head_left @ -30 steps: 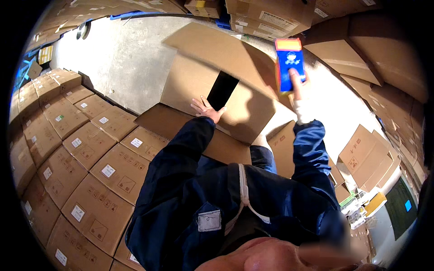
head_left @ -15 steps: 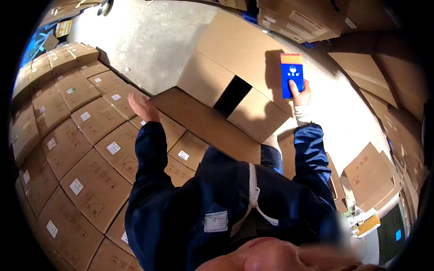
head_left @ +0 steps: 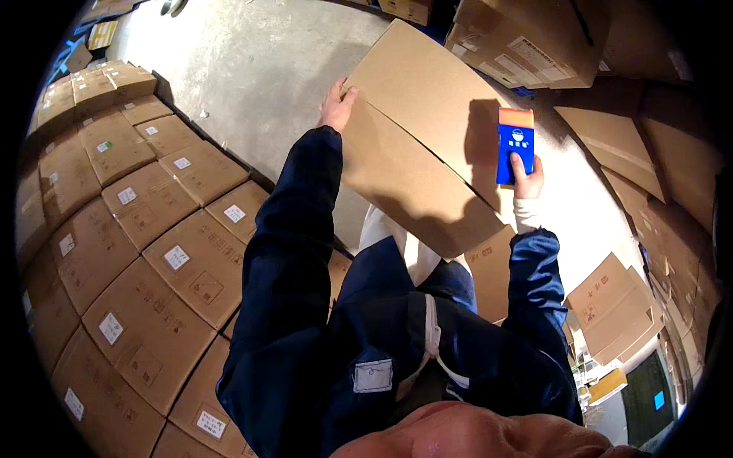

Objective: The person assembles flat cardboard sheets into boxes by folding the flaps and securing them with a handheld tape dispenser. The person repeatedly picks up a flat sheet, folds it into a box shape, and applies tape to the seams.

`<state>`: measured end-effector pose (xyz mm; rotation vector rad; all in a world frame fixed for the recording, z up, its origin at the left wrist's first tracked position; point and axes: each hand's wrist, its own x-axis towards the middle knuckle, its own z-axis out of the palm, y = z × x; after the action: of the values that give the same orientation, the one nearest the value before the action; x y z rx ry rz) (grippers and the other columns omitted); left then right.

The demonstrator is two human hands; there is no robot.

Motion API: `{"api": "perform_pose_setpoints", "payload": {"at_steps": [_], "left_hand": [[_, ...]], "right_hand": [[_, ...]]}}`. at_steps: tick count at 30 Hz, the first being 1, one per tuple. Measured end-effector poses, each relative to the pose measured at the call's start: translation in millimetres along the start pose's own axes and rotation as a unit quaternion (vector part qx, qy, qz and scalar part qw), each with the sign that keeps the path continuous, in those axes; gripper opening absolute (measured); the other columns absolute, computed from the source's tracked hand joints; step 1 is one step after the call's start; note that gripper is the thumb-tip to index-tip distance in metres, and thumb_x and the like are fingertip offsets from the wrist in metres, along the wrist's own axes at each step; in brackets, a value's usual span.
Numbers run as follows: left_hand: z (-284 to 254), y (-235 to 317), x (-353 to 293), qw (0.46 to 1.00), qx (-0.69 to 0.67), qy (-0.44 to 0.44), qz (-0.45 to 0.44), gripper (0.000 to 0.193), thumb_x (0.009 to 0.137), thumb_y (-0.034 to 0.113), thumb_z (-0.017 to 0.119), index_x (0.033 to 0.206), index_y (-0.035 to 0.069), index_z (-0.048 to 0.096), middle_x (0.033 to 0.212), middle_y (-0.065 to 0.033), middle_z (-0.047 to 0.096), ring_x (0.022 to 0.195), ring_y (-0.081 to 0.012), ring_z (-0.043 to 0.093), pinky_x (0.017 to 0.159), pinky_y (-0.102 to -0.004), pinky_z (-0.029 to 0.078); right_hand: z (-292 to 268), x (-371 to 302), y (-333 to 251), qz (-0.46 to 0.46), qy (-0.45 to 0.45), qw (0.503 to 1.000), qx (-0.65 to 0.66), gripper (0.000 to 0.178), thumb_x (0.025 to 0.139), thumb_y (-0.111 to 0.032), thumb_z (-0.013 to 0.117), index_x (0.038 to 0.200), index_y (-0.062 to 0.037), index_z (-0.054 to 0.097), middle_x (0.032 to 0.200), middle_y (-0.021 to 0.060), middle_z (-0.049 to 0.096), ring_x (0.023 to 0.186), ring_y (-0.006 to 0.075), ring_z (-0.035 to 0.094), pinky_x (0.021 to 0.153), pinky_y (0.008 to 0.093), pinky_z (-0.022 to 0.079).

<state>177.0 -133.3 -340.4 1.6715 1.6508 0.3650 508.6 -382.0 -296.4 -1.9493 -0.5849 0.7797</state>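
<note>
A large brown cardboard box stands in front of me. Its top flaps are folded down and meet along a slanting seam. My left hand holds the box's left edge at the end of that seam, its fingers partly hidden at the edge. My right hand is wrapped round a blue tape dispenser with an orange end and a white emblem. It is held upright over the box's right side and casts a shadow on the flap.
Rows of sealed cartons with white labels fill the left side. More cartons stand at the far right. Flattened cardboard leans at the lower right. Grey concrete floor lies beyond the box.
The near flap of the box has been folded down, and the dark gap between the flaps is covered. My left hand has moved right onto the box edge. The tape dispenser has shifted slightly right and nearer.
</note>
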Motion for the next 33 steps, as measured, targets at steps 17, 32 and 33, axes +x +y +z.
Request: {"api": "perform_pose_setpoints", "payload": {"at_steps": [17,32,33], "left_hand": [[-3,20,11,0.965,-0.162,-0.188,0.080,0.054,0.085,0.018,0.052,0.130,0.000,0.028,0.122,-0.0130,0.045,0.113,-0.0195,0.041,0.095,-0.0300,0.031],[-3,-4,36,0.938,-0.222,-0.263,0.050,0.063,0.079,0.013,0.061,0.129,-0.002,0.026,0.122,-0.0141,0.043,0.111,-0.0206,0.042,0.093,-0.0325,0.033],[-6,-8,38,0.942,-0.210,-0.256,0.049,0.063,0.078,0.013,0.062,0.128,-0.002,0.026,0.122,-0.0140,0.043,0.111,-0.0202,0.042,0.093,-0.0326,0.033]], "right_hand": [[-114,-81,102,0.234,0.274,0.895,0.264,0.051,0.082,-0.039,0.056,0.111,0.0030,0.051,0.103,0.0076,0.056,0.090,0.0180,0.053,0.084,0.0295,0.040],[-113,-84,71,0.208,0.254,0.941,0.077,0.047,0.079,-0.044,0.059,0.094,0.0010,0.059,0.079,0.0058,0.060,0.065,0.0129,0.055,0.061,0.0255,0.045],[-120,-84,61,0.178,0.258,0.947,0.064,0.044,0.080,-0.041,0.058,0.094,0.0005,0.058,0.079,0.0056,0.060,0.065,0.0127,0.055,0.061,0.0253,0.045]]}}
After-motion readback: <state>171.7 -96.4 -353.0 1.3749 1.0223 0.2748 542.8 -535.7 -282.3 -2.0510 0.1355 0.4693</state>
